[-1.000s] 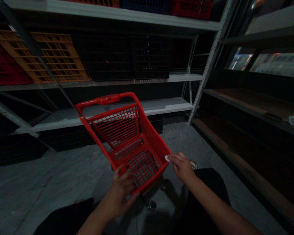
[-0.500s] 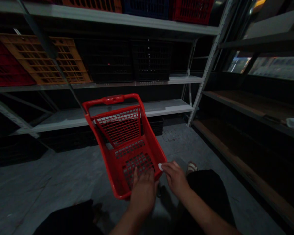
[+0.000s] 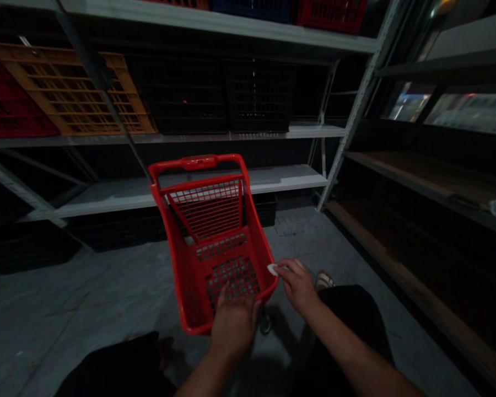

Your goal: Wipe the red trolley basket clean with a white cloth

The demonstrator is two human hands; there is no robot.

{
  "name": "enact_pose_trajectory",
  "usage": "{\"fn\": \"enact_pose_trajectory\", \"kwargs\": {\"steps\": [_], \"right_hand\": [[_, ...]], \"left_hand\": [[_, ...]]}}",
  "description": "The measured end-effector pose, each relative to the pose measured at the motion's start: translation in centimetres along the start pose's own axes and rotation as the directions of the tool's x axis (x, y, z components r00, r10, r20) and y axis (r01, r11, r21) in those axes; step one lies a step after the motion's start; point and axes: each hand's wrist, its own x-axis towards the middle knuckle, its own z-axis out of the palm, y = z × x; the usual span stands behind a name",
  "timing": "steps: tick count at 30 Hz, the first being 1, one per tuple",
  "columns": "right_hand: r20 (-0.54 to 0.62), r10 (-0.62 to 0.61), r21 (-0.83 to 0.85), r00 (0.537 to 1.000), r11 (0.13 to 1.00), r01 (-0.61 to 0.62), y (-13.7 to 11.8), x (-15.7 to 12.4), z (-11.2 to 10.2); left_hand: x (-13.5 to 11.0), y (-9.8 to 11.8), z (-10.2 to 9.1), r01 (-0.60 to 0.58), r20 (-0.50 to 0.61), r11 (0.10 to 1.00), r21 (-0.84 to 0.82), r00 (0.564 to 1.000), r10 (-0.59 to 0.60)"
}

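Note:
A small red plastic shopping cart (image 3: 227, 248) stands in front of me, its handle on the far side and its basket floor a mesh. My left hand (image 3: 233, 322) grips the near rim, fingers bent over into the basket. Between thumb and fingers, my right hand (image 3: 298, 282) pinches a small white piece (image 3: 272, 269) that looks like a folded wipe or tissue. That piece touches the right rim near the front corner. One caster wheel (image 3: 265, 324) shows under the cart; the left fingertips are partly hidden by the hand.
Behind the cart is a grey metal shelf (image 3: 289, 179) with a yellow crate (image 3: 86, 94), black crates (image 3: 258, 96) and a red crate (image 3: 14, 99). A dark pole (image 3: 124, 129) slants down to the cart's handle. Brown shelves (image 3: 430, 171) run along the right. My knees flank the cart.
The cart has turned slightly, its near end shifting left and its handle right. My left hand has moved left with the rim, and my right hand has risen a little with the white piece.

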Motion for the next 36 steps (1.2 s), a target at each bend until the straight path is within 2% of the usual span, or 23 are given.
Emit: {"fn": "enact_pose_trajectory", "kwargs": {"steps": [5, 8, 11, 15, 20, 28, 31, 36], "right_hand": [[-0.05, 0.107, 0.106, 0.993, 0.989, -0.101, -1.6, -1.4, 0.4], [0.011, 0.097, 0.166, 0.995, 0.981, -0.098, -3.3, -3.1, 0.3], [0.084, 0.071, 0.167, 0.994, 0.982, -0.085, -4.3, -3.8, 0.3], [0.043, 0.096, 0.127, 0.994, 0.987, -0.1, -3.9, -2.3, 0.4], [0.003, 0.128, 0.088, 0.992, 0.988, -0.128, -3.3, -0.2, 0.4], [0.08, 0.16, 0.177, 0.984, 0.969, -0.172, -4.7, -2.2, 0.5], [0.089, 0.14, 0.174, 0.986, 0.973, -0.153, -3.9, -1.3, 0.3], [0.036, 0.151, 0.117, 0.988, 0.981, -0.155, -1.5, 1.7, 0.5]], "left_hand": [[-0.3, -0.5, -0.2, -0.022, 0.003, 0.999, -0.023, 1.0, 0.022], [-0.7, -1.0, -0.4, -0.034, 0.013, 0.999, -0.024, 0.999, 0.035], [-0.9, -1.4, -0.5, -0.06, -0.026, 0.998, -0.017, 0.998, 0.059], [-1.2, -1.7, -0.7, -0.085, -0.053, 0.996, -0.031, 0.995, 0.084], [-1.5, -2.0, -0.9, -0.067, -0.009, 0.997, -0.027, 0.998, 0.067], [-1.8, -2.5, -1.0, -0.088, -0.024, 0.996, -0.034, 0.996, 0.087], [-2.0, -2.6, -0.8, -0.08, 0.002, 0.996, -0.04, 0.997, 0.08], [-2.3, -2.7, -0.8, -0.075, 0.015, 0.996, -0.054, 0.997, 0.076]]}}
